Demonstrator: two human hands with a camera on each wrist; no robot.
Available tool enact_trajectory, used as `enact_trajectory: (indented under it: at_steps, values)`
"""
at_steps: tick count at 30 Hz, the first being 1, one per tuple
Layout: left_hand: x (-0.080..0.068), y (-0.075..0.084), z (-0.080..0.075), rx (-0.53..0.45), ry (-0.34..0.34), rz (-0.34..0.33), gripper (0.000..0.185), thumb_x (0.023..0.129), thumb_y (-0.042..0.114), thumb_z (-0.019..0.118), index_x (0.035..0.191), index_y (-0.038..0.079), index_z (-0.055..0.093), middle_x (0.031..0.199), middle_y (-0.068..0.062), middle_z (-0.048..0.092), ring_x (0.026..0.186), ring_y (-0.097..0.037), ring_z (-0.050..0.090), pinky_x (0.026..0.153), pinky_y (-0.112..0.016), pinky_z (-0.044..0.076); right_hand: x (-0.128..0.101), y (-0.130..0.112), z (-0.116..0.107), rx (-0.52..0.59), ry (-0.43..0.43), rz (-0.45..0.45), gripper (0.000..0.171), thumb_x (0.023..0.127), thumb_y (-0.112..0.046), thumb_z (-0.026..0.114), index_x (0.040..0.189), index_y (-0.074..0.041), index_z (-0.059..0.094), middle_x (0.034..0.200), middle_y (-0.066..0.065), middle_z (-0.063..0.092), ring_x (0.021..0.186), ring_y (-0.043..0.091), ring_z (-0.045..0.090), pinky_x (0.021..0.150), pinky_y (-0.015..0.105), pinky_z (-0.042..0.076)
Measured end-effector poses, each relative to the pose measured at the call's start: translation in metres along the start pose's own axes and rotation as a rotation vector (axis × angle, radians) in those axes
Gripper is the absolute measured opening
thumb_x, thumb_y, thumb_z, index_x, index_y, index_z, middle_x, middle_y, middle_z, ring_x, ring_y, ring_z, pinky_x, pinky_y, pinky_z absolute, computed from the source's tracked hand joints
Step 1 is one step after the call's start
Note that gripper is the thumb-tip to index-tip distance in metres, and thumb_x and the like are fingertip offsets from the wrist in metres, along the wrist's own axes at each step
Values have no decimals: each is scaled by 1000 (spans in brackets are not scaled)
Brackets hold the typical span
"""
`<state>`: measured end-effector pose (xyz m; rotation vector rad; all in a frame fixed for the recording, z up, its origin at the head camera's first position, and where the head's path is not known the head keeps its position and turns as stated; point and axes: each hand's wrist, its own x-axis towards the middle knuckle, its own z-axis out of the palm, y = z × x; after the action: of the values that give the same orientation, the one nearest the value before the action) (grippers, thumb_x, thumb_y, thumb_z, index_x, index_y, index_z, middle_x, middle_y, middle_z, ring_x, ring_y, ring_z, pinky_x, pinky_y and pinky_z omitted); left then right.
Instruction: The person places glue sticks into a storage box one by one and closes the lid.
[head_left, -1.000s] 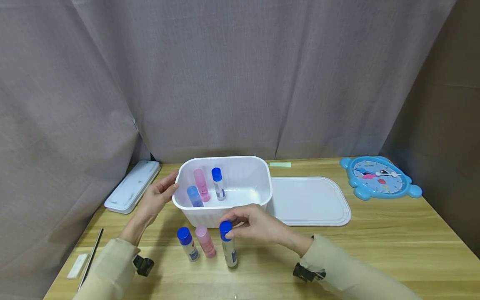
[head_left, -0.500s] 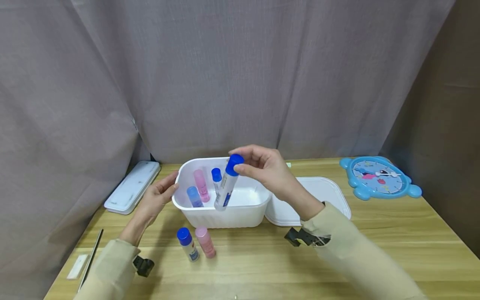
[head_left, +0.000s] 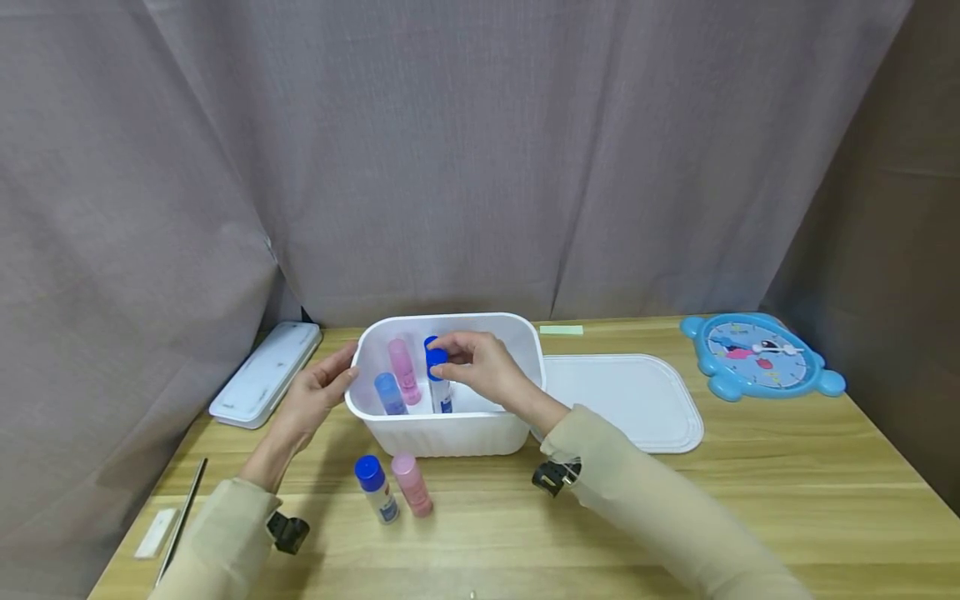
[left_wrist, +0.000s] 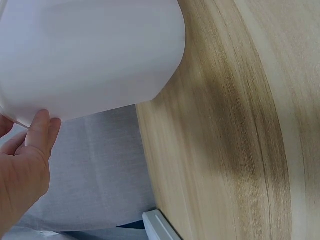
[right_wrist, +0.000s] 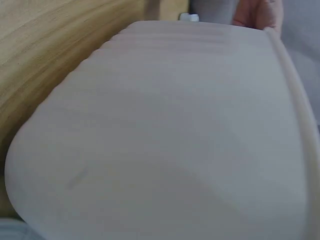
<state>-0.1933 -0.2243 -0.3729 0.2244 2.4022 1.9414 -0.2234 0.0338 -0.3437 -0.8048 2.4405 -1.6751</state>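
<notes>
My right hand (head_left: 487, 367) reaches into a white plastic bin (head_left: 450, 435) and pinches the blue cap of a glue stick (head_left: 441, 398) standing inside. Just behind it is another blue-capped stick (head_left: 430, 342), mostly hidden. A pink stick (head_left: 403, 371) and a light-blue stick (head_left: 390, 393) stand at the bin's left end. My left hand (head_left: 311, 396) grips the bin's left rim, thumb over the edge; the left wrist view shows its fingers (left_wrist: 40, 130) against the outer wall. In front of the bin, a blue-capped glue stick (head_left: 377, 490) and a pink stick (head_left: 412, 485) stand upright on the table.
A white lid (head_left: 622, 400) lies flat right of the bin. The blue animal-shaped clock (head_left: 761, 354) is at the far right. On the left are a white case (head_left: 266, 373), a thin metal rod (head_left: 182, 521) and a small white block (head_left: 156, 533). A grey curtain (head_left: 480, 158) hangs behind.
My right hand has lifted the blue-capped glue stick from the table in front, carried it over the bin's rim and lowered it inside. My left hand stays on the rim.
</notes>
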Motion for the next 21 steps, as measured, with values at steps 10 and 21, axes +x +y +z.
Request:
enact_trajectory:
  at_steps: [10,21]
  values:
    - [-1,0,-1,6,-2,-5,52,99,15,48,145,0,30,148,-21,34,129,-32,40,89,-15,48,9,3,10,-125,-113,17,26,80,0,71,106,5,66,96,17,69,88,20,66,78,21,55]
    - [0,-1,-1,5,-6,-3,52,99,15,48,145,-1,30,149,-21,32,130,-32,38,89,-14,47,13,5,14,-187,-155,46,25,80,-2,72,104,1,67,95,15,70,89,23,68,77,21,55]
